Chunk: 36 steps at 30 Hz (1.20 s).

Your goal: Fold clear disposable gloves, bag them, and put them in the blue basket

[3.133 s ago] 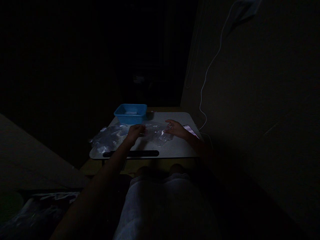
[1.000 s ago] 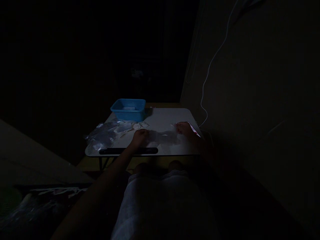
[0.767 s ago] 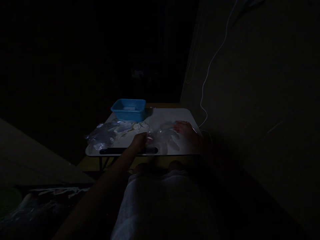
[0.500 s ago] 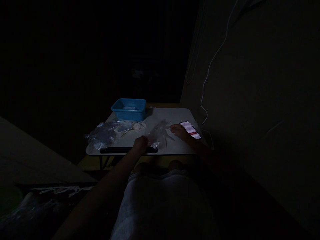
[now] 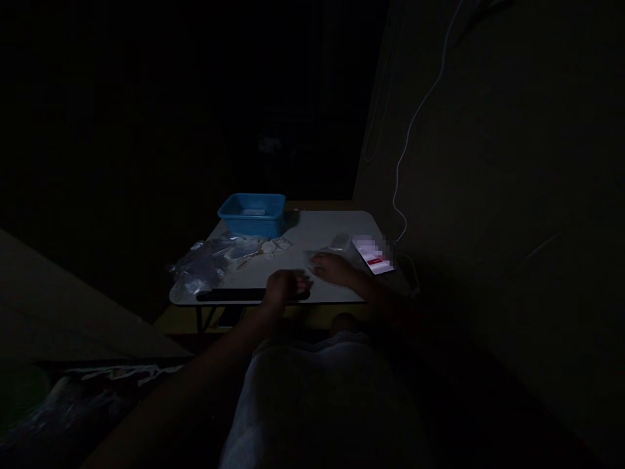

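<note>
- The translucent plastic film (image 5: 346, 243) lies on the near right part of the counter (image 5: 327, 225), partly covered by the right hand; whether it is a bag, a glove or a loose sheet is too dim to tell.
- It should handle as very light, limp and rather slippery, prone to cling and crease, and thin enough to tear under a hard pull; a loose edge beyond the fingers looks the better place to take hold, with a soft pinch.
- The right hand (image 5: 334, 268) rests over it, palm down; I cannot tell whether its grip pinches the film or merely presses on it.
- The left hand (image 5: 282, 285) is just beside, over the dark slot (image 5: 234, 294) along the near edge, its fingers loosely curled; whether anything is between them cannot be made out.
- Right of the film lies a lit smartphone (image 5: 374, 255).
- Farther left are small whitish pieces (image 5: 277, 245) and a crumpled heap of clear plastic (image 5: 200, 264).
- Behind those stands a blue plastic basin (image 5: 254, 227).
</note>
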Available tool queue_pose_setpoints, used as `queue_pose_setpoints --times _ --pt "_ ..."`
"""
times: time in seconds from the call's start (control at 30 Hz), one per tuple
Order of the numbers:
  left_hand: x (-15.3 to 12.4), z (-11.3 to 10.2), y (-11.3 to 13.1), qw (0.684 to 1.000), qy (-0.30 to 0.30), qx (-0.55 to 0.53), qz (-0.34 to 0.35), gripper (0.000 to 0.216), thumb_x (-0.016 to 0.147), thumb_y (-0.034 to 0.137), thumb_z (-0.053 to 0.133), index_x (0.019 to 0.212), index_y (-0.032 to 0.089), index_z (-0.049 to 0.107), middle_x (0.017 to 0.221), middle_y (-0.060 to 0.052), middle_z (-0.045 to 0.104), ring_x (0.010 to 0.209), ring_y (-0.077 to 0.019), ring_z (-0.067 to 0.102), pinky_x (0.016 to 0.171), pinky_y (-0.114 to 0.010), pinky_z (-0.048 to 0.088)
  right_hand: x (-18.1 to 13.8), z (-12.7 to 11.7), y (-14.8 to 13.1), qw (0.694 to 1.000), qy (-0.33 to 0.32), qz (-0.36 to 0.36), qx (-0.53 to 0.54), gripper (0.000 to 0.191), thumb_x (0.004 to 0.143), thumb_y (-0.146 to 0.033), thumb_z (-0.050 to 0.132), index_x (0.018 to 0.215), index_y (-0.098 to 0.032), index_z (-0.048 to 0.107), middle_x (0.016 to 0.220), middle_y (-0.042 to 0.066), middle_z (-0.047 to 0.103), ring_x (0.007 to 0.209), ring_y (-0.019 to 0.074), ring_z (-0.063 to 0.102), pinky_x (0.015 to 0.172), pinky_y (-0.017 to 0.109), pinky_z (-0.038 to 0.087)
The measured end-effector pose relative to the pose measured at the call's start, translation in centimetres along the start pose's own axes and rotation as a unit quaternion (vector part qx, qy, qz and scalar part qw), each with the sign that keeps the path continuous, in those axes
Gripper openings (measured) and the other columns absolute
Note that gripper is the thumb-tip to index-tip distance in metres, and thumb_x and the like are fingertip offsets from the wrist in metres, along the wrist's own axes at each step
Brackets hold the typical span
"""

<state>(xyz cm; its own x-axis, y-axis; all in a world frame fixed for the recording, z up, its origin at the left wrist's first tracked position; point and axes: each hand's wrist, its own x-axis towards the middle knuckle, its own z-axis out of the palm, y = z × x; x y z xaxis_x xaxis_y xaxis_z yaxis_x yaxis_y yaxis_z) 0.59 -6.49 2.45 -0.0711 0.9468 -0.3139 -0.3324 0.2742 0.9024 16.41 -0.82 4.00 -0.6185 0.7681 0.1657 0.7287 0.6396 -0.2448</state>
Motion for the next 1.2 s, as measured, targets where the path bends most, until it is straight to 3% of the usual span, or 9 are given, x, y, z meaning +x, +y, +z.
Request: queue_pose_setpoints --times 0.17,0.3,0.47,0.53,0.63,0.73,0.93,1.07,1.2 --pt "1.4 -0.4 1.6 0.978 0.035 0.111 0.172 0.009 0.067 0.024 0.050 0.072 0.017 0.053 0.064 -0.001 0.060 0.065 -0.0153 0.060 0.068 -0.030 0.047 -0.6 2.6 0.5 0.998 -0.001 -0.054 0.027 0.024 0.082 -0.015 0.045 0.099 -0.015 0.062 0.107 0.010 0.061 0.100 0.0176 0.055 0.086 0.030 0.041" --pt "2.8 -0.4 1.7 0.913 -0.042 0.296 0.278 0.016 0.069 0.024 0.049 0.079 0.018 0.061 0.086 -0.006 0.065 0.087 -0.0195 0.059 0.085 -0.031 0.041 -1.4 3.4 0.3 0.991 0.004 -0.107 0.079 0.029 0.080 -0.012 0.045 0.104 -0.015 0.061 0.115 0.011 0.058 0.109 0.0181 0.051 0.094 0.034 0.038" --pt "3.6 -1.3 0.1 0.807 -0.178 0.483 0.289 0.029 0.074 0.027 0.050 0.100 0.019 0.061 0.113 -0.010 0.060 0.109 -0.0238 0.051 0.099 -0.036 0.030 -2.7 2.8 0.5 0.989 0.035 -0.060 0.131 0.038 0.077 -0.005 0.040 0.107 -0.017 0.060 0.117 0.008 0.059 0.113 0.0158 0.049 0.098 0.032 0.037" --pt "3.4 -1.8 -0.6 0.763 -0.172 0.547 0.298 0.034 0.076 0.027 0.048 0.108 0.018 0.057 0.128 -0.013 0.049 0.123 -0.0259 0.038 0.104 -0.042 0.017 -3.4 2.3 0.9 0.994 0.052 -0.017 0.092 0.037 0.077 -0.007 0.040 0.108 -0.013 0.060 0.119 0.011 0.057 0.112 0.0171 0.050 0.098 0.032 0.037" --pt "2.1 -2.2 -1.2 0.738 -0.139 0.590 0.297 0.039 0.079 0.027 0.045 0.115 0.015 0.052 0.135 -0.017 0.039 0.128 -0.0301 0.029 0.104 -0.049 0.009 -4.1 1.9 1.5 0.998 0.058 0.040 -0.003 0.034 0.082 -0.014 0.039 0.111 -0.008 0.057 0.121 0.017 0.054 0.116 0.0212 0.047 0.100 0.035 0.034" --pt "0.0 -1.9 -1.0 0.704 -0.096 0.640 0.294 0.037 0.078 0.028 0.048 0.111 0.015 0.054 0.131 -0.019 0.044 0.126 -0.0337 0.032 0.102 -0.050 0.015 -4.2 2.1 1.7 0.993 0.040 0.081 -0.082 0.038 0.087 -0.023 0.036 0.116 -0.006 0.052 0.125 0.021 0.049 0.119 0.0263 0.043 0.100 0.041 0.031" --pt "-2.4 -0.4 1.7 0.542 -0.054 0.783 0.300 0.032 0.085 0.028 0.035 0.087 0.013 0.063 0.095 -0.015 0.063 0.096 -0.0278 0.054 0.084 -0.042 0.039 -3.2 3.1 1.5 0.994 0.006 0.036 -0.107 0.047 0.089 -0.035 0.034 0.128 -0.011 0.042 0.136 0.017 0.037 0.127 0.0278 0.032 0.101 0.045 0.026" --pt "-0.5 -0.1 2.2 0.525 -0.140 0.773 0.328 0.030 0.083 0.019 0.035 0.099 0.011 0.060 0.106 -0.013 0.060 0.103 -0.0194 0.052 0.090 -0.031 0.039 -3.1 2.9 1.5 0.996 -0.003 -0.045 -0.072 0.042 0.087 -0.031 0.039 0.125 -0.016 0.045 0.137 0.011 0.039 0.127 0.0222 0.033 0.103 0.041 0.025" --pt "0.9 0.0 1.0 0.512 -0.123 0.784 0.328 0.038 0.086 0.026 0.033 0.119 0.014 0.048 0.127 -0.014 0.048 0.120 -0.0237 0.039 0.101 -0.047 0.025 -3.9 2.2 1.6 0.997 0.050 -0.031 -0.044 0.034 0.084 -0.022 0.042 0.114 -0.016 0.056 0.124 0.009 0.053 0.118 0.0197 0.044 0.101 0.035 0.030"
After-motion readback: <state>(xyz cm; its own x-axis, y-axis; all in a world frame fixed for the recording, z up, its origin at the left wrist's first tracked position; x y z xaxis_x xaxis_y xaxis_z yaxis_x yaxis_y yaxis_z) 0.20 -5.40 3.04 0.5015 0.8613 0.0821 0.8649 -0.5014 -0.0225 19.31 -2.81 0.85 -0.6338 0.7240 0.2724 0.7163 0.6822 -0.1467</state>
